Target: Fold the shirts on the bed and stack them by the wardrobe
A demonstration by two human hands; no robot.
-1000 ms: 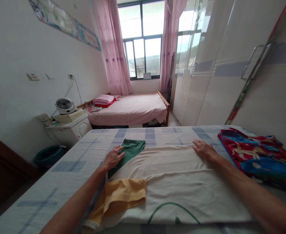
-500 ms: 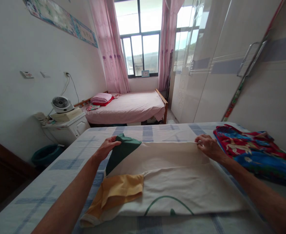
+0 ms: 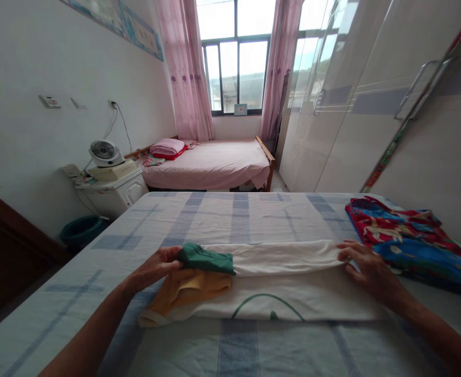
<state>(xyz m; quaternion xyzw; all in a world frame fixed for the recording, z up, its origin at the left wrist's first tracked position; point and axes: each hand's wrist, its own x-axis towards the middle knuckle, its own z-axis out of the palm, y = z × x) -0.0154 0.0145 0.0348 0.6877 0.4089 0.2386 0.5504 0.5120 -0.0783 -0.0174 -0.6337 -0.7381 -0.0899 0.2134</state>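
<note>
A cream garment (image 3: 293, 285) with a green sleeve (image 3: 206, 258), a yellow sleeve (image 3: 187, 288) and a green curved print lies on the checked bed (image 3: 230, 214), its far half folded back towards me. My left hand (image 3: 155, 267) pinches the folded edge at the green sleeve. At the other end of the fold, my right hand (image 3: 367, 264) grips the cream cloth.
A red and blue patterned cloth (image 3: 406, 235) lies bunched at the bed's right side. White wardrobe doors (image 3: 371, 104) rise on the right. Beyond are a pink bed (image 3: 214, 165), a white cabinet with a small fan (image 3: 103, 153) and a green bin (image 3: 81, 230).
Both hands lifted the garment's far edge and drew it towards me, folding it in half. The green sleeve now lies over the yellow one.
</note>
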